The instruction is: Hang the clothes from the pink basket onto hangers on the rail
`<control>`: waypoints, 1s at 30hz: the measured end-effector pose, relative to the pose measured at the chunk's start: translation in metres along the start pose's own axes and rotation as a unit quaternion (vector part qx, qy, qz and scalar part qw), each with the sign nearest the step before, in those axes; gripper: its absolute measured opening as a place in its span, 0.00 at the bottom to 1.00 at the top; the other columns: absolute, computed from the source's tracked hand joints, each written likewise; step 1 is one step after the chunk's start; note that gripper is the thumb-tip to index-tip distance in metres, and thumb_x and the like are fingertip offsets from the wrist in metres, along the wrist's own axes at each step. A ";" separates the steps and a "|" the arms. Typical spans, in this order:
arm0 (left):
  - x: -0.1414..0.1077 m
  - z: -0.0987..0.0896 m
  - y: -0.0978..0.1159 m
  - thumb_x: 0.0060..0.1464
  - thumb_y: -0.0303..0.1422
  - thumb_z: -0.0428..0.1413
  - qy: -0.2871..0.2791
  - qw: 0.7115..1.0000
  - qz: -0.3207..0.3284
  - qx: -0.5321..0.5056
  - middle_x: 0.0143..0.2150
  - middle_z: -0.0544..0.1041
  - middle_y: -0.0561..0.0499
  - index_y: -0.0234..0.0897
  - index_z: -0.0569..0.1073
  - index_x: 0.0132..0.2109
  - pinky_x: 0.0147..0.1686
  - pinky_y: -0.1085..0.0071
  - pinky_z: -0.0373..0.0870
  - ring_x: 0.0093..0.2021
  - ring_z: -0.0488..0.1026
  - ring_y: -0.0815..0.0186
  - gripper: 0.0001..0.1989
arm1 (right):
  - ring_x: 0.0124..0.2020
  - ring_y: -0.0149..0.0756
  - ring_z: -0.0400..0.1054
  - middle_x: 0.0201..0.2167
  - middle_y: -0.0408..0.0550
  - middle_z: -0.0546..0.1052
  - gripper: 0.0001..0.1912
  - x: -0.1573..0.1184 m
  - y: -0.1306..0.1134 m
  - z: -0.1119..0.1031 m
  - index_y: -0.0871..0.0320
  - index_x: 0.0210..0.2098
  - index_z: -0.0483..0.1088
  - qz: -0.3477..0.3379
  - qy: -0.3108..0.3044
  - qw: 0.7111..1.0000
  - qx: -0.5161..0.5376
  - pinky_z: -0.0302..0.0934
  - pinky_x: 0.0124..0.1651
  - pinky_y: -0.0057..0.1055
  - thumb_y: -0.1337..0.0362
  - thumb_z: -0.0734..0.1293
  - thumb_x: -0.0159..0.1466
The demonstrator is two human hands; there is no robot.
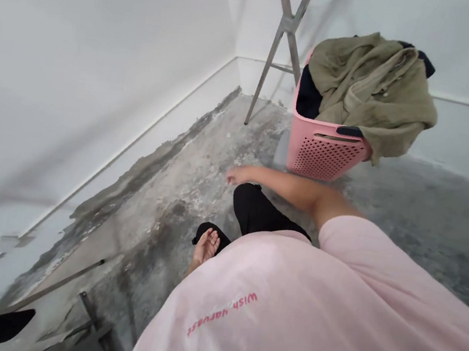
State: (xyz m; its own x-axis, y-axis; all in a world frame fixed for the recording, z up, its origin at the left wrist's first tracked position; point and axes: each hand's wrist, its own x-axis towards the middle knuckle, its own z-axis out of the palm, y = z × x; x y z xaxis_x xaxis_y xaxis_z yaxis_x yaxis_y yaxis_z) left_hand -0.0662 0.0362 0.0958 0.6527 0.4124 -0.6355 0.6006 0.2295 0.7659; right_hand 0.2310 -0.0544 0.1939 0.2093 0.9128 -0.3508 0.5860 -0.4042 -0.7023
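- Up close, a pink T-shirt [304, 323] fills the bottom of the shot, well short of the pink laundry basket [322, 154]
- Bare foot [206, 246] and black trousers [258, 209] sit this side of the basket
- Right hand [238, 175] reaches low, near the basket's front corner, over patchy concrete floor [424, 211]; fingers [230, 177] look narrow, holding nothing I can see
- Left hand is out of shot
- Olive jacket [369, 84] hangs over the basket's rim
- Metal rack legs [287, 24] stand just behind the basket

Laundry basket [324, 154] matt pink plastic; concrete floor [430, 230] rough, patchy.
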 end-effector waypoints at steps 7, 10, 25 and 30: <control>0.018 -0.007 -0.012 0.31 0.60 0.57 -0.001 0.998 0.006 -0.067 0.45 0.77 0.44 0.48 0.64 0.32 0.61 0.46 0.64 0.68 0.65 0.51 0.26 | 0.42 0.27 0.72 0.36 0.44 0.75 0.20 -0.056 -0.002 -0.136 0.83 0.52 0.69 -0.017 0.107 0.993 -0.054 0.57 0.55 0.33 0.71 0.61 0.66; 0.028 -0.010 -0.022 0.30 0.60 0.60 -0.005 0.996 0.007 -0.087 0.45 0.77 0.45 0.48 0.66 0.31 0.62 0.48 0.65 0.68 0.65 0.51 0.26 | 0.41 0.25 0.73 0.36 0.44 0.74 0.24 -0.090 -0.002 -0.177 0.87 0.50 0.68 -0.028 0.186 0.980 -0.057 0.57 0.54 0.32 0.68 0.58 0.66; 0.071 -0.021 -0.077 0.41 0.39 0.69 -0.059 0.927 0.045 -0.367 0.37 0.84 0.55 0.51 0.80 0.36 0.47 0.70 0.79 0.44 0.83 0.61 0.11 | 0.24 0.11 0.68 0.30 0.51 0.79 0.28 -0.310 -0.087 -0.298 0.84 0.43 0.74 -0.230 0.623 0.746 -0.058 0.52 0.29 0.16 0.59 0.57 0.66; 0.089 -0.026 -0.090 0.49 0.32 0.67 -0.136 0.875 -0.008 -0.465 0.37 0.85 0.55 0.46 0.82 0.35 0.43 0.77 0.78 0.39 0.83 0.68 0.05 | 0.29 0.18 0.64 0.41 0.61 0.80 0.14 -0.324 -0.077 -0.395 0.72 0.45 0.78 0.054 0.779 0.603 -0.162 0.58 0.37 0.28 0.66 0.68 0.65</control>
State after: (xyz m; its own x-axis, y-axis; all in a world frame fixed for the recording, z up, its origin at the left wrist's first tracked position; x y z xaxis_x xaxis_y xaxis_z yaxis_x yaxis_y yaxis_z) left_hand -0.0744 0.0754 -0.0266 0.8093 0.2071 -0.5496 0.0581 0.9029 0.4258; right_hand 0.4275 -0.2956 0.6060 0.5944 -0.0695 0.8012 0.5720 -0.6638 -0.4819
